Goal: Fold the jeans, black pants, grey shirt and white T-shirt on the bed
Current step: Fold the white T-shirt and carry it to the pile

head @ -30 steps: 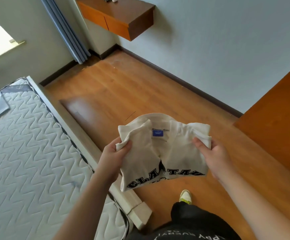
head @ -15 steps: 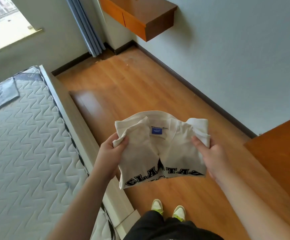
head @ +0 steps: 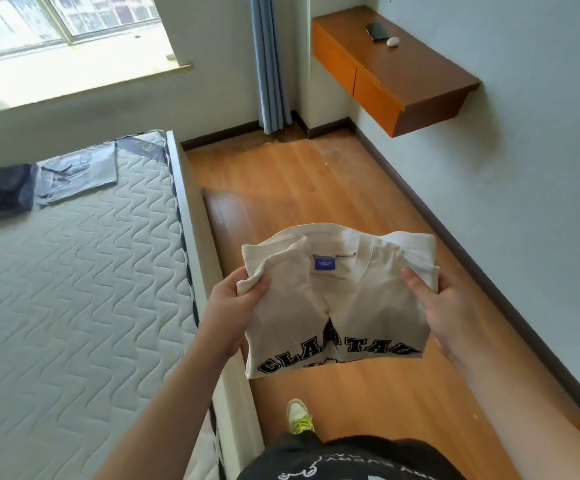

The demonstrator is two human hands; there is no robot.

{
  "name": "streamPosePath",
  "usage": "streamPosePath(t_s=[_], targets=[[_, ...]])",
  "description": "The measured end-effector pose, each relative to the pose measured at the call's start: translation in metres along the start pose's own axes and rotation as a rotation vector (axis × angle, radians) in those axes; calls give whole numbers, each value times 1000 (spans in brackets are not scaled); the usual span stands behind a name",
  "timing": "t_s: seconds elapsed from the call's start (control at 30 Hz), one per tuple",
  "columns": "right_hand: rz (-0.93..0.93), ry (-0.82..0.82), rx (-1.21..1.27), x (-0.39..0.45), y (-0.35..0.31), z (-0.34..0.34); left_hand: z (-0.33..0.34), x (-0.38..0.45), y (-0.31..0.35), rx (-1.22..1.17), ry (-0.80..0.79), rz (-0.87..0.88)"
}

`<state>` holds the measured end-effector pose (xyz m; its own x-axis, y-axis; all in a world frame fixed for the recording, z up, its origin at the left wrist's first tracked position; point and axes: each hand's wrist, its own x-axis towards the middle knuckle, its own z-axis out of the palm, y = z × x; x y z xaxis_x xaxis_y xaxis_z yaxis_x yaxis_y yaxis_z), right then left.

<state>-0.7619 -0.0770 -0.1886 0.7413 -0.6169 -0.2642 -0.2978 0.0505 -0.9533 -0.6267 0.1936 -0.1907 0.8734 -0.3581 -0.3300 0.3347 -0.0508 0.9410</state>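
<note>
Holding the white T-shirt (head: pixel 337 303) up over the wood floor (head: pixel 316 188), just beside the bed (head: pixel 74 289), not on it. Already folded into a squarish bundle, blue neck label facing up, black lettering along the bottom edge. Left hand (head: pixel 228 313) pinching the left corner, right hand (head: pixel 444 306) gripping the right edge, so both hands clamped on fabric, apart at either side. Over on the mattress: folded dark pile (head: pixel 1 192), can't tell if jeans or black pants, touching a flat grey shirt (head: pixel 80 171). Wall shelf (head: pixel 416 64) carrying a phone (head: pixel 378 31) and a small white thing (head: pixel 392 41).
</note>
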Motion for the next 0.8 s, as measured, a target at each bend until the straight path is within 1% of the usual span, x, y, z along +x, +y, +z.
streamPosePath(t_s=[0.17, 0.37, 0.67, 0.8], targets=[[-42, -30, 26, 61, -36, 48, -29, 59, 39, -6, 45, 34], [-71, -106, 3, 149, -64, 82, -39, 138, 68, -33, 117, 58], [-124, -228, -40, 317, -103, 116, -18, 277, 108, -80, 232, 21], [-113, -314, -41, 389, -133, 133, -6, 326, 137, -110, 285, 47]])
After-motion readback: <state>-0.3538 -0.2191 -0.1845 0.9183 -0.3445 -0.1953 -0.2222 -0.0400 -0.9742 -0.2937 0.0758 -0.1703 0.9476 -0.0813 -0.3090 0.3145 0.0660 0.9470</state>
